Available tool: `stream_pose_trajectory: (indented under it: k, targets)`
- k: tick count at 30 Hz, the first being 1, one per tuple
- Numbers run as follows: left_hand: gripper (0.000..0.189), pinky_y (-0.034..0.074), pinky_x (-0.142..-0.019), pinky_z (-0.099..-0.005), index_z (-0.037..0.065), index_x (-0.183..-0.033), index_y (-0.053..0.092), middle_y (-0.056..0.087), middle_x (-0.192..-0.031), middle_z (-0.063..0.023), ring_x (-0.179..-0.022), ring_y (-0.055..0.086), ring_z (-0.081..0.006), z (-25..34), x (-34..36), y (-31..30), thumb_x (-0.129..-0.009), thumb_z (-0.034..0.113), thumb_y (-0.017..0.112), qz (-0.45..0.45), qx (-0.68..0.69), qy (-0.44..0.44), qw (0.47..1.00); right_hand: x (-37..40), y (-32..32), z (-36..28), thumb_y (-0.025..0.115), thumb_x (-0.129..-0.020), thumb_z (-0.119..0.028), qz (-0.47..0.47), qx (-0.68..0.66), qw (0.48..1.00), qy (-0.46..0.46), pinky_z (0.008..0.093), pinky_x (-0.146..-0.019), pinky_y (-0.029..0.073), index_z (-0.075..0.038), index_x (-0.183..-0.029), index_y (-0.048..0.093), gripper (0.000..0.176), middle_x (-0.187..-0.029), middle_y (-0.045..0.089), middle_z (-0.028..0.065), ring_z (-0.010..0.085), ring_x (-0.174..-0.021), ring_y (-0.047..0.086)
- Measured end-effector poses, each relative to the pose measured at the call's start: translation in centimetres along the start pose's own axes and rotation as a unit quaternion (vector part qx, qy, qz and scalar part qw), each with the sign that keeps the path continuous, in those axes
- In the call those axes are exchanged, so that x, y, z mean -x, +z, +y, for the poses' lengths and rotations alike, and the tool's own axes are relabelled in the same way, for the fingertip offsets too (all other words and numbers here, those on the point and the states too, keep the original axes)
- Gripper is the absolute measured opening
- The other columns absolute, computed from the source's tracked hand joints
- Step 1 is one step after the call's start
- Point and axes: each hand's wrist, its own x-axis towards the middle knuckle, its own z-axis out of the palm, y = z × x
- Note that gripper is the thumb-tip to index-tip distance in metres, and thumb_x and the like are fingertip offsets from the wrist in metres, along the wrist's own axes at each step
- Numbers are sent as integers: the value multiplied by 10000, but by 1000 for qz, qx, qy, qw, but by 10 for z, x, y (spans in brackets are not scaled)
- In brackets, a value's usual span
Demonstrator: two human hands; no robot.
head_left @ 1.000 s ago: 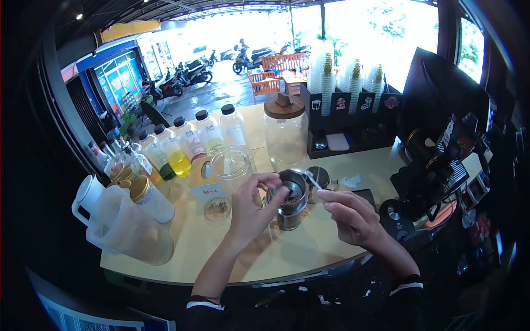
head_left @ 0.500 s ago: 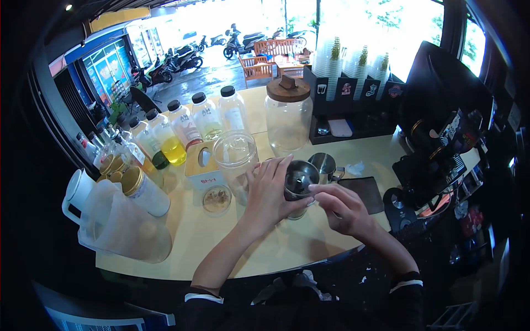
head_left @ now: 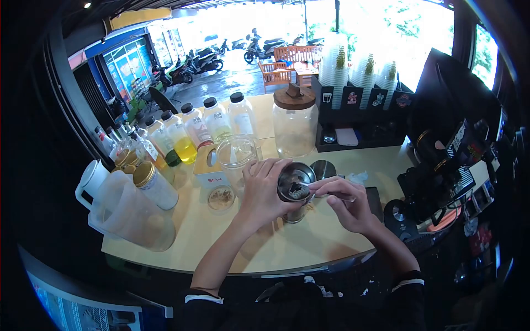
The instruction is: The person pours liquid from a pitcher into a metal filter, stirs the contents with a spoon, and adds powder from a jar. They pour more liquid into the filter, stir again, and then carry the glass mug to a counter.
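Note:
My left hand [head_left: 265, 187] is wrapped round a metal cup [head_left: 284, 193], which is tilted so that its mouth faces me. Inside the cup is something pale and grainy near the lower wall. My right hand [head_left: 348, 203] pinches a thin spoon [head_left: 312, 188] whose far end reaches into the cup. Below the cup, a small clear glass [head_left: 294, 215] stands on the counter, partly hidden. Behind my left hand is an open clear jar [head_left: 234, 151], and a round lid or dish with brown bits [head_left: 221, 198] lies left of it.
A large wooden-lidded jar [head_left: 295, 124] and several black-capped bottles [head_left: 212, 118] line the back of the counter [head_left: 210, 254]. Pitchers [head_left: 135, 215] and gold-lidded jars [head_left: 157, 187] stand left. A steel jug [head_left: 323, 170], a cup rack [head_left: 359, 118] and dark machines [head_left: 441, 160] are at right.
The view has shifted, moving the surroundings slightly right in the picture. The cup's mouth has turned more towards me, showing the pale grains. Both hands keep their hold.

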Motion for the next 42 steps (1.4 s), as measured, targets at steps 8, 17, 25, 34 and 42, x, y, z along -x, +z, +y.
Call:
stream_pose_trajectory:
  k: [8,17,25,34,42]
  targets:
    - [818,209,-1061,-492,146,-1238,507,550,-1182,-42,-1198,483,-224,-7,-5,-10,-517,338,843,-17,-13,40,999,-8,-13,10,427,-985,-111,-47,-210,975,51,365,-984,420,25,-1078,517,188,-1211,549,156,203,-1109,550]
    - [817,196,-1064,-475,175,-1247,494,543,-1192,-16,-1225,455,-192,-6,-13,-20,-516,292,842,-26,-71,65,995,-26,-42,3,387,-994,-113,-114,-185,975,53,344,-933,461,45,-1063,546,235,-1158,617,155,197,-1069,587]
    - [796,189,-1061,-471,180,-1223,524,561,-1185,-10,-1207,471,-199,-4,-19,-19,-522,377,846,-54,-101,81,990,-51,-63,-16,502,-900,10,-198,-28,979,-29,357,-802,512,9,-1049,585,171,-1015,659,138,272,-904,657]
    - [813,191,-1058,-491,181,-1226,519,560,-1175,-13,-1216,462,-207,2,-21,-17,-498,316,855,-52,-84,111,989,-58,-59,-17,542,-838,40,-275,16,959,-61,414,-724,485,-9,-1032,565,201,-894,637,163,365,-816,620]
    - [824,181,-1073,-485,189,-1226,513,553,-1177,-9,-1216,463,-202,-1,-22,-18,-487,326,851,-54,-94,111,988,-58,-61,-12,516,-899,-5,-215,-13,975,-53,352,-728,503,-5,-1009,595,136,-896,666,140,302,-822,656]
